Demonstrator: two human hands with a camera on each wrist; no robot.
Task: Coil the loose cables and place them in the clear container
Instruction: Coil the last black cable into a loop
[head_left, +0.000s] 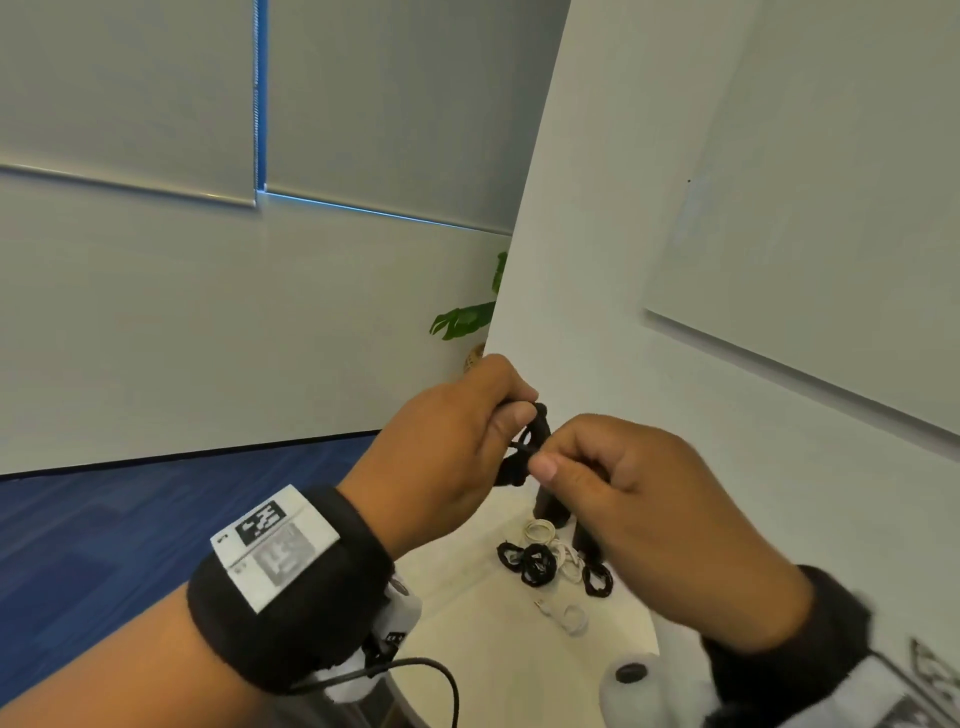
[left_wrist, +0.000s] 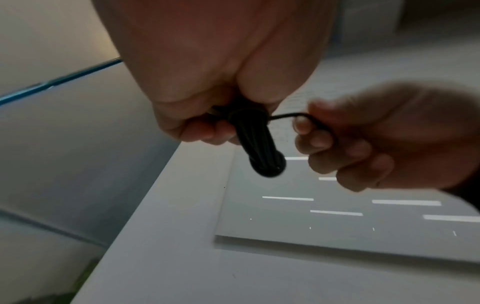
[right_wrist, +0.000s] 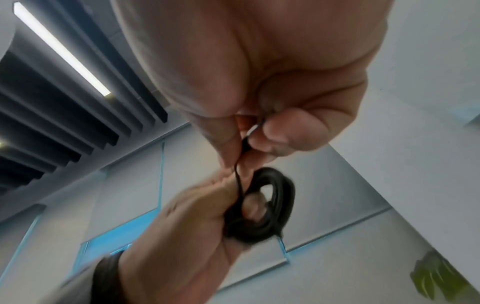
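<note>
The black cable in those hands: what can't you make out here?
- black cable: its plug end, hidden inside the right hand in every view.
- Coil turns: blurred in the right wrist view.
- Clear container: not seen in any view.
- Table cables: too small in the head view.

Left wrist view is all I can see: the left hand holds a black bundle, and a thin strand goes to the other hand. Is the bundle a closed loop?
Observer: Yes. The right wrist view shows the black coiled cable as a ring, a finger of the left hand inside it.
Operator: What lies on the table?
Observer: In the head view, small black coils and white coils lie on the white table.
Operator: Is the strand's end free?
Observer: No, the right hand pinches it.
</note>
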